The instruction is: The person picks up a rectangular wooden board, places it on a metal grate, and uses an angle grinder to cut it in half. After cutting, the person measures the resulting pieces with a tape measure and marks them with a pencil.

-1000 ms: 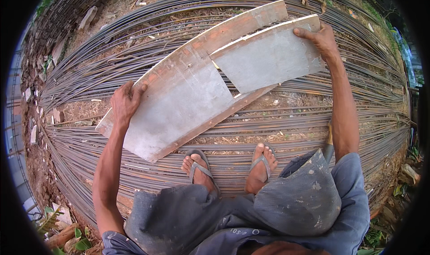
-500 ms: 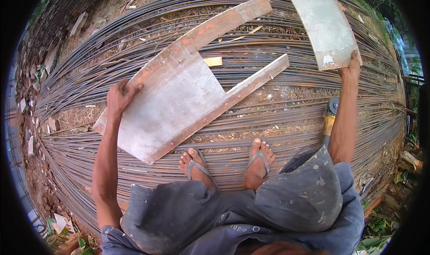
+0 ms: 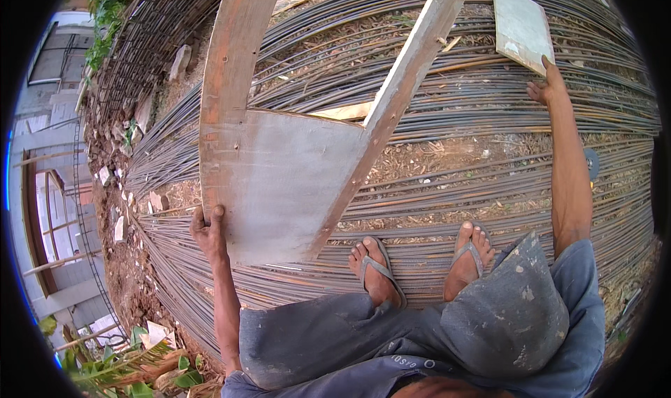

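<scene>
My left hand (image 3: pixel 210 232) grips the near left edge of a U-shaped plywood panel (image 3: pixel 293 181), thumb on top. The panel has a pale grey face and two wooden arms pointing away from me, and is tilted up over the steel rods. At the far right, a smaller pale rectangular board (image 3: pixel 523 24) lies on the rods. My right hand (image 3: pixel 550 85) is at its near corner, a fingertip against it and the other fingers apart. Beside my right forearm shows the disc of an angle grinder (image 3: pixel 592 164); my arm hides most of the tool.
Long steel rods (image 3: pixel 447 174) spread across the ground under my sandalled feet (image 3: pixel 377 269). A light wood offcut (image 3: pixel 342 111) shows behind the panel. Stones and rubble (image 3: pixel 180 62) line the left, with stacked mesh (image 3: pixel 157 41) and a grey building (image 3: pixel 59 216) beyond.
My left hand has swung the U-shaped panel so its arms point more steeply away. The small board sits farther off, and my right hand has loosened from its corner. The view has turned left.
</scene>
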A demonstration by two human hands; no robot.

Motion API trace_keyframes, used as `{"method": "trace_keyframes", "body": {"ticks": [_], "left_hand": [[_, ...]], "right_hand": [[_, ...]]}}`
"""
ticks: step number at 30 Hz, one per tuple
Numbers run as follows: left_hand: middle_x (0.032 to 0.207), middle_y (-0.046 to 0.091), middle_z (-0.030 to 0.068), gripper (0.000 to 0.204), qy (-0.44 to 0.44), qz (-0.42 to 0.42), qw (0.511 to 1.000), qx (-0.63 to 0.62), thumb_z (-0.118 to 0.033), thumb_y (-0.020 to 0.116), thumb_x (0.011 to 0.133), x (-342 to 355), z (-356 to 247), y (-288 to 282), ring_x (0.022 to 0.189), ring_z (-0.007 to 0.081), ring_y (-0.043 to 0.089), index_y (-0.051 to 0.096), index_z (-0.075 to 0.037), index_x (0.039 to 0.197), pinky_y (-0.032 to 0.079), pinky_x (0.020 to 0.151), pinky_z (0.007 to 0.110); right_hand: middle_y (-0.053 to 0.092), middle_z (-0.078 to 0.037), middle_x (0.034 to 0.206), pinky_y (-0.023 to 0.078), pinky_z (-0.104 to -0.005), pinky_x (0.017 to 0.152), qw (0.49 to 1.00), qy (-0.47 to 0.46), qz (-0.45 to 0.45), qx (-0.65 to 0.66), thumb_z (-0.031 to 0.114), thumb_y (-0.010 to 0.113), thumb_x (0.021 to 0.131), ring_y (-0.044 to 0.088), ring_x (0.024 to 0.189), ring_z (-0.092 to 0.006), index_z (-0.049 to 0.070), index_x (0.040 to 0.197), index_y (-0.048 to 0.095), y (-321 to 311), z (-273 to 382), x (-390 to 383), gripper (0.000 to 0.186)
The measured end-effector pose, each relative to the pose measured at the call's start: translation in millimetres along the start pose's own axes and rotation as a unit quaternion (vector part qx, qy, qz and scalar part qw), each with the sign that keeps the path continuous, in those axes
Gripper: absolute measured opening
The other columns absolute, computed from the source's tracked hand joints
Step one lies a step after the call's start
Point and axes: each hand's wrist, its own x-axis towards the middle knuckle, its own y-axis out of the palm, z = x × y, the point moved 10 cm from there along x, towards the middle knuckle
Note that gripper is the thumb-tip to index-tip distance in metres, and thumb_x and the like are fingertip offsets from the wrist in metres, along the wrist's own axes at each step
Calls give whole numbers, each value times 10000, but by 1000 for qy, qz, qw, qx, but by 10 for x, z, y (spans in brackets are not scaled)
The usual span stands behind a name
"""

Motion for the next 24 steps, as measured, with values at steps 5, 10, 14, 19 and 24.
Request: {"method": "trace_keyframes", "body": {"ticks": [5,10,14,19,24], "left_hand": [[692,508,-81,345,0,-110,993,-32,-350,792,866,-125,30,-567,618,48,387,675,-26,841,328,562,235],[705,572,-69,352,-39,-219,970,-100,-392,787,870,-485,200,-908,619,38,436,692,-54,839,347,543,232],[734,621,-34,374,-88,-301,942,-122,-393,781,876,-823,327,-1097,630,55,476,696,-29,852,379,547,249],[853,679,51,401,-193,-358,895,-182,-340,752,909,-1214,760,-1009,706,128,568,692,49,984,468,638,293],[972,692,154,426,-249,-415,832,-271,-291,724,931,-1550,1100,-773,803,208,631,653,115,1040,511,721,329]], "right_hand": [[499,-180,1357,467,-420,940,984,-13,180,3,479,589,953,538,1139,-303,148,1489,382,133,-598,213,663],[644,-12,1065,494,-297,712,967,-57,246,-23,394,657,952,595,877,-143,139,1247,572,710,-1063,-353,399],[638,11,942,486,-281,661,955,-52,281,-87,376,651,963,588,769,-120,119,1172,594,999,-1576,-870,336],[618,-32,952,476,-315,673,920,-35,349,-177,350,608,985,576,769,-148,94,1161,589,1272,-2008,-1415,312],[638,-26,889,493,-317,610,887,-48,380,-257,355,587,1008,600,695,-142,91,1118,603,1492,-2245,-1822,286]]}}
